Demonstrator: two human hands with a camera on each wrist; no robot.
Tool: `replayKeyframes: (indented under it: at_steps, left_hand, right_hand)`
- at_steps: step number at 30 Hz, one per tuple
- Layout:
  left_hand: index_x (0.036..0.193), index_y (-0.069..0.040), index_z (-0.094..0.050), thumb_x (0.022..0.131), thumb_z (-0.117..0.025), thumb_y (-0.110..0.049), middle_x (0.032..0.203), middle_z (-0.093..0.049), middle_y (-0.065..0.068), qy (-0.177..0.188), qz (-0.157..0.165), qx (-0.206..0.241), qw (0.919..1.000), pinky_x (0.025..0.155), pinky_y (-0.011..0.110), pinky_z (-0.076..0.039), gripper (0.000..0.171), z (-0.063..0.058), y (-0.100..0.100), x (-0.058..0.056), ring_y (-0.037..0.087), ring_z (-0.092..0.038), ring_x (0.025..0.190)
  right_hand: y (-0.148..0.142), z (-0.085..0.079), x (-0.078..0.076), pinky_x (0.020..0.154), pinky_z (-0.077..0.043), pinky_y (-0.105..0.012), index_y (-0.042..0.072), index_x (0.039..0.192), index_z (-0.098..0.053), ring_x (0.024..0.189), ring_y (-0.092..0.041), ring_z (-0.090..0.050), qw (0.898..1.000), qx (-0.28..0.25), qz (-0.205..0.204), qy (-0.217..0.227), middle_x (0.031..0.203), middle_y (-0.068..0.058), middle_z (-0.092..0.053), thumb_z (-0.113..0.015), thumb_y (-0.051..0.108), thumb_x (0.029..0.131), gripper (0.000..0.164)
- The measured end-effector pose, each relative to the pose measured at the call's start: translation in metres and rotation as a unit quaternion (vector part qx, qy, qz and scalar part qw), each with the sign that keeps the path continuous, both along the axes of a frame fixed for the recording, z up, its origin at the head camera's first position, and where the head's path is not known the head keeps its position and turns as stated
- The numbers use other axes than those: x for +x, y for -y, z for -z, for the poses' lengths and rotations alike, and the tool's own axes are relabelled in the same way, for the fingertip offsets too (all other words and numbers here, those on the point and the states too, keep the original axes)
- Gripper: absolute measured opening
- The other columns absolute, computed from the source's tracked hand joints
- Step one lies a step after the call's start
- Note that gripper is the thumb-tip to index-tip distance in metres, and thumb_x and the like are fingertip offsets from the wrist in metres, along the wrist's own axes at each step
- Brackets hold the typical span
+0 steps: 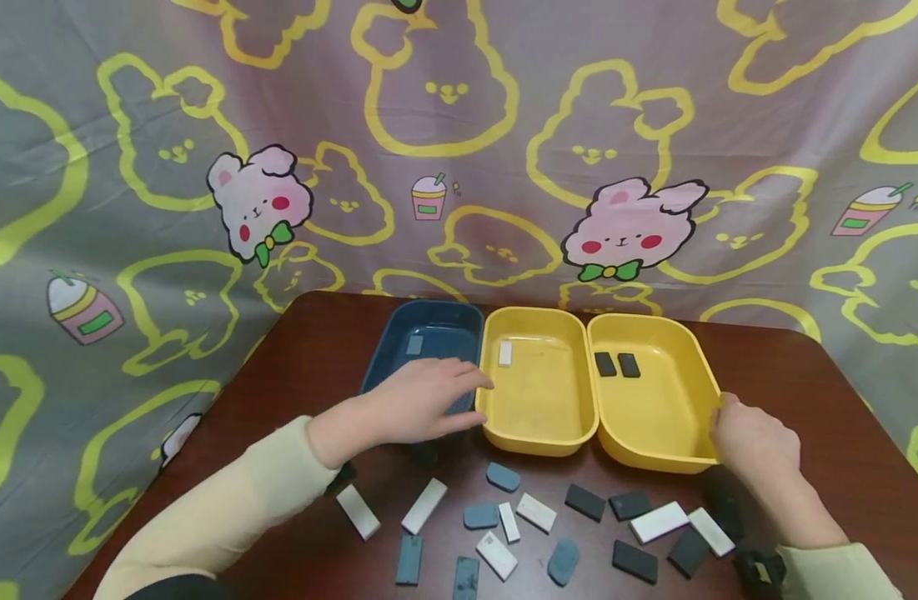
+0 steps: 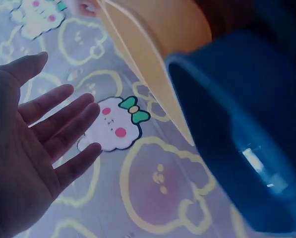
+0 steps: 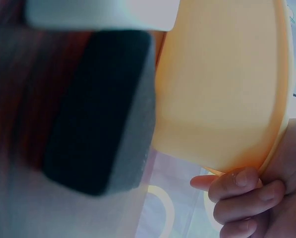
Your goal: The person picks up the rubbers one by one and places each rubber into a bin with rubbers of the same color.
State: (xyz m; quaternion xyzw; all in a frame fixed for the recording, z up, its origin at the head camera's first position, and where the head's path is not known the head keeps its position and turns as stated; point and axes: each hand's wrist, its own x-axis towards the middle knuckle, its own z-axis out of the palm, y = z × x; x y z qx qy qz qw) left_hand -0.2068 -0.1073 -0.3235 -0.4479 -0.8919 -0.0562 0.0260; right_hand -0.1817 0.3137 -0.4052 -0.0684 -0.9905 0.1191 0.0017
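Note:
In the head view my left hand (image 1: 428,400) hovers over the near part of the blue bin (image 1: 442,311). Its fingers are extended and reach toward the left rim of the middle yellow bin (image 1: 537,446); the left wrist view shows the palm (image 2: 19,163) with nothing in it. At the right side, my right hand (image 1: 754,433) grips the rim of the right yellow bin (image 1: 661,417), fingers curled in the right wrist view. A grey-blue block (image 1: 414,344) lies in the blue bin, a white block (image 1: 505,353) in the middle one, two black blocks (image 1: 629,365) in the right one.
Several white, black and grey-blue blocks lie loose on the brown table (image 1: 774,367) in front of the bins, among them a white block (image 1: 424,506) and a black block (image 1: 634,561). A patterned curtain (image 1: 489,192) hangs behind the table.

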Motion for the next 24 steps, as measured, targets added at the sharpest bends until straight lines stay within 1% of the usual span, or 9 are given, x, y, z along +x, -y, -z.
replayKeyframes:
  at_steps: [2,5,8,10,12,15,24]
  left_hand:
    - [0.128,-0.016,-0.062,0.093,-0.063,-0.043,0.119,-0.063,-0.003,0.026,-0.021,0.024,0.9991,0.09,0.032,-0.049,0.044,0.009,0.013,0.012,0.011,-0.058,0.107]
    - [0.126,-0.017,-0.062,0.094,-0.063,-0.042,0.119,-0.063,-0.004,0.054,-0.037,0.045,0.9969,0.089,0.034,-0.049,0.041,0.027,0.03,0.029,0.011,-0.058,0.108]
    - [0.124,-0.015,-0.063,0.095,-0.062,-0.04,0.117,-0.063,-0.004,0.067,-0.043,0.038,0.9961,0.088,0.034,-0.05,0.038,0.048,0.041,0.044,0.011,-0.059,0.107]
    - [0.123,-0.014,-0.064,0.095,-0.062,-0.038,0.117,-0.062,-0.003,0.071,-0.045,0.022,0.9962,0.088,0.034,-0.05,0.037,0.061,0.047,0.049,0.011,-0.059,0.106]
    - [0.123,-0.012,-0.064,0.095,-0.063,-0.036,0.118,-0.062,-0.002,0.071,-0.049,0.004,0.9963,0.089,0.034,-0.049,0.037,0.071,0.051,0.053,0.012,-0.058,0.107]
    - [0.125,-0.011,-0.063,0.094,-0.064,-0.035,0.123,-0.061,0.001,0.065,-0.053,-0.021,0.9963,0.09,0.035,-0.049,0.039,0.079,0.054,0.054,0.014,-0.057,0.11]
    - [0.13,-0.011,-0.06,0.094,-0.064,-0.036,0.13,-0.059,0.005,0.06,-0.044,-0.049,0.996,0.088,0.035,-0.05,0.044,0.088,0.053,0.052,0.017,-0.057,0.111]
  right_hand:
    - [-0.001,0.001,0.0,0.047,-0.044,-0.04,-0.016,0.105,-0.045,0.053,-0.026,-0.043,1.0,-0.001,0.002,0.003,0.06,-0.01,-0.041,-0.05,0.014,0.094,0.032]
    - [-0.002,0.001,-0.001,0.047,-0.043,-0.04,-0.016,0.104,-0.045,0.052,-0.026,-0.043,1.0,-0.004,0.003,0.002,0.06,-0.01,-0.041,-0.049,0.014,0.094,0.032]
    - [-0.002,0.002,-0.001,0.047,-0.042,-0.039,-0.015,0.102,-0.045,0.052,-0.026,-0.042,1.0,-0.008,0.0,-0.004,0.059,-0.01,-0.041,-0.05,0.014,0.093,0.03]
    - [-0.003,0.002,-0.002,0.046,-0.042,-0.039,-0.014,0.101,-0.046,0.051,-0.026,-0.042,1.0,-0.008,-0.001,-0.009,0.059,-0.01,-0.041,-0.049,0.014,0.093,0.029]
    - [-0.003,0.002,-0.002,0.046,-0.042,-0.038,-0.014,0.1,-0.046,0.051,-0.025,-0.042,1.0,-0.009,0.0,-0.009,0.059,-0.01,-0.04,-0.049,0.014,0.093,0.029]
    - [-0.003,0.0,-0.002,0.047,-0.041,-0.039,-0.014,0.101,-0.045,0.052,-0.026,-0.042,1.0,-0.01,0.004,-0.005,0.059,-0.01,-0.04,-0.048,0.014,0.094,0.03]
    - [-0.002,0.002,-0.001,0.047,-0.042,-0.038,-0.015,0.103,-0.045,0.052,-0.026,-0.042,1.0,-0.008,0.004,0.001,0.06,-0.01,-0.04,-0.048,0.014,0.094,0.03]
